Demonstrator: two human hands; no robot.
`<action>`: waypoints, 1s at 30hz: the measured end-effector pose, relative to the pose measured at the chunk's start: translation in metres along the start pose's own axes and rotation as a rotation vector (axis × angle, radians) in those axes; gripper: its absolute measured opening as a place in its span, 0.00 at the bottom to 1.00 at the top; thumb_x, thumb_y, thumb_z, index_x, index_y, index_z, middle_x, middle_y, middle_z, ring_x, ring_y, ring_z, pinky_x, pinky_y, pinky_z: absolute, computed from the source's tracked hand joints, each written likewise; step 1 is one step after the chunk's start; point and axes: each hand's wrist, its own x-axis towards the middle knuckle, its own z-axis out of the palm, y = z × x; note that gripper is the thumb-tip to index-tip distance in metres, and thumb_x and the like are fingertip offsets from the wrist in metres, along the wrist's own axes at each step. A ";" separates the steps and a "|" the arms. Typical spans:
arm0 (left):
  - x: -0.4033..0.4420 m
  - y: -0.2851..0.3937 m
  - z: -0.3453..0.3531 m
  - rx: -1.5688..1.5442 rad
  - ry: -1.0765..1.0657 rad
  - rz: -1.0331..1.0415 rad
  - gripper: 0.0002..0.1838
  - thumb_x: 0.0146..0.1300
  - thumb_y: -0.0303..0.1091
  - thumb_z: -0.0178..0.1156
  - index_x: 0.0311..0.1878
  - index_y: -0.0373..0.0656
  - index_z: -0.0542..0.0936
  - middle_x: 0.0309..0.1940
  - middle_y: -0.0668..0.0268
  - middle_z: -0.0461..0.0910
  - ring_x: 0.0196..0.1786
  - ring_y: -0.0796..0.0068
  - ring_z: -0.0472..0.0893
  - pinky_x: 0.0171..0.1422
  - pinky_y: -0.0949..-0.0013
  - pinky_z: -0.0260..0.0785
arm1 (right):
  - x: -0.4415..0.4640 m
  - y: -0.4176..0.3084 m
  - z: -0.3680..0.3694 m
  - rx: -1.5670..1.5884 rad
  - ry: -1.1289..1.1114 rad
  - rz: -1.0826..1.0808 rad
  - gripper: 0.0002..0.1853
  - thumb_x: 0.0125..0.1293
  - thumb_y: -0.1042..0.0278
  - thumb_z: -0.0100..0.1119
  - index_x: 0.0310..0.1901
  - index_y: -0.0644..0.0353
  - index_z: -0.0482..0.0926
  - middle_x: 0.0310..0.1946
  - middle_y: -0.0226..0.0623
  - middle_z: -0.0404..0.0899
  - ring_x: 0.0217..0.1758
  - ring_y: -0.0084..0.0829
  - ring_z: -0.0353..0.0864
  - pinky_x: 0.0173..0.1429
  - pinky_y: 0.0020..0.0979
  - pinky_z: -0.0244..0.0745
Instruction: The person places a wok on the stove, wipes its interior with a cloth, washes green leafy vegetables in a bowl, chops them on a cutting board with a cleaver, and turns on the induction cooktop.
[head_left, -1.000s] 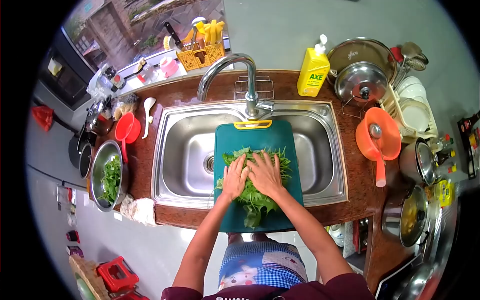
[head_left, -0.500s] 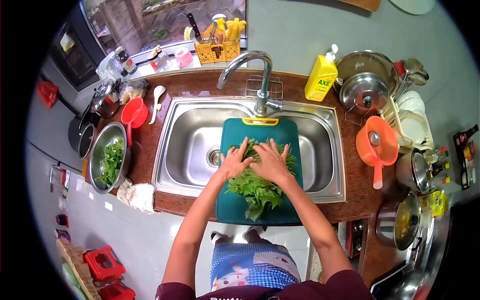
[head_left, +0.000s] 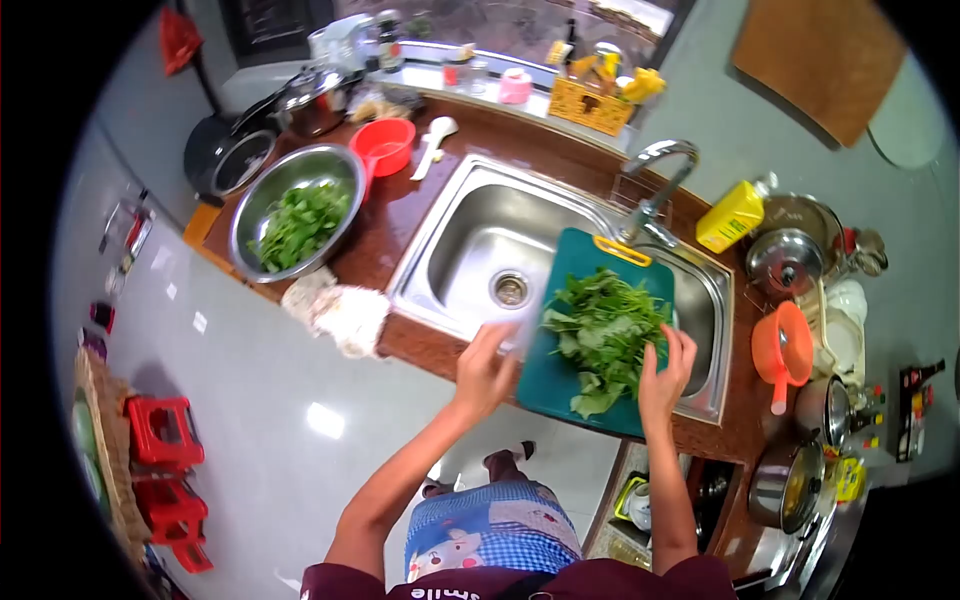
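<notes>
A heap of leafy greens (head_left: 610,335) lies on a green cutting board (head_left: 548,380) that has a yellow handle and rests across the sink. My right hand (head_left: 668,372) is at the heap's right edge, its thumb and fingers apart; it seems to touch the leaves. Just off the board's left edge is my left hand (head_left: 484,372), fingers stretched and slightly blurred, with nothing seen in it. A pale smear shows beside its fingertips, too blurred to name. On the counter at the left, a steel bowl (head_left: 240,225) holds more greens.
The steel sink (head_left: 450,240) has a faucet (head_left: 660,175) behind it. A red dipper (head_left: 385,145), a white spoon (head_left: 432,150) and a white cloth (head_left: 345,315) are left of it. An orange dipper (head_left: 783,345), yellow bottle (head_left: 735,215) and pots (head_left: 785,485) stand right.
The view has turned left, so the sink and board appear farther right. Both hands have come off the top of the greens and moved apart to either side.
</notes>
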 end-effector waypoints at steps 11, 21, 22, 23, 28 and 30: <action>-0.484 -0.080 -0.290 0.755 -0.267 -1.422 0.20 0.52 0.41 0.59 0.47 0.42 0.73 0.43 0.53 0.76 0.47 0.56 0.76 0.47 0.58 0.70 | -0.238 -0.167 0.112 0.085 -0.737 -0.393 0.23 0.46 0.77 0.59 0.48 0.60 0.72 0.48 0.46 0.64 0.57 0.48 0.60 0.60 0.47 0.54; -0.683 -0.039 -0.172 0.341 0.540 -1.912 0.21 0.48 0.33 0.63 0.45 0.36 0.73 0.33 0.51 0.77 0.37 0.55 0.78 0.42 0.60 0.71 | -0.285 -0.219 0.201 0.001 -1.251 -0.730 0.22 0.45 0.76 0.60 0.47 0.60 0.72 0.46 0.45 0.65 0.54 0.48 0.62 0.56 0.43 0.59; -0.672 -0.035 -0.148 0.448 0.472 -1.976 0.24 0.46 0.33 0.64 0.48 0.38 0.70 0.39 0.51 0.72 0.40 0.54 0.77 0.43 0.59 0.71 | -0.285 -0.221 0.214 -0.006 -1.300 -0.742 0.22 0.45 0.76 0.60 0.46 0.61 0.72 0.46 0.45 0.65 0.53 0.48 0.63 0.55 0.43 0.60; -0.652 -0.030 -0.133 0.558 0.396 -2.034 0.28 0.44 0.32 0.65 0.51 0.40 0.67 0.44 0.51 0.68 0.43 0.54 0.75 0.44 0.58 0.70 | -0.285 -0.223 0.228 -0.009 -1.325 -0.754 0.22 0.45 0.76 0.60 0.46 0.61 0.72 0.45 0.46 0.65 0.53 0.48 0.63 0.54 0.43 0.60; -0.630 -0.037 -0.102 0.390 0.495 -2.034 0.29 0.46 0.23 0.62 0.53 0.44 0.65 0.48 0.56 0.63 0.44 0.52 0.73 0.44 0.58 0.70 | -0.286 -0.231 0.341 0.018 -1.344 -0.811 0.24 0.47 0.78 0.58 0.49 0.64 0.68 0.46 0.50 0.63 0.50 0.52 0.64 0.54 0.42 0.62; -0.614 -0.035 -0.096 0.367 0.531 -2.001 0.29 0.45 0.23 0.63 0.53 0.44 0.65 0.49 0.55 0.63 0.43 0.51 0.73 0.44 0.57 0.69 | -0.281 -0.243 0.398 -0.044 -1.299 -0.766 0.24 0.49 0.78 0.57 0.50 0.66 0.66 0.46 0.51 0.62 0.51 0.52 0.63 0.54 0.42 0.61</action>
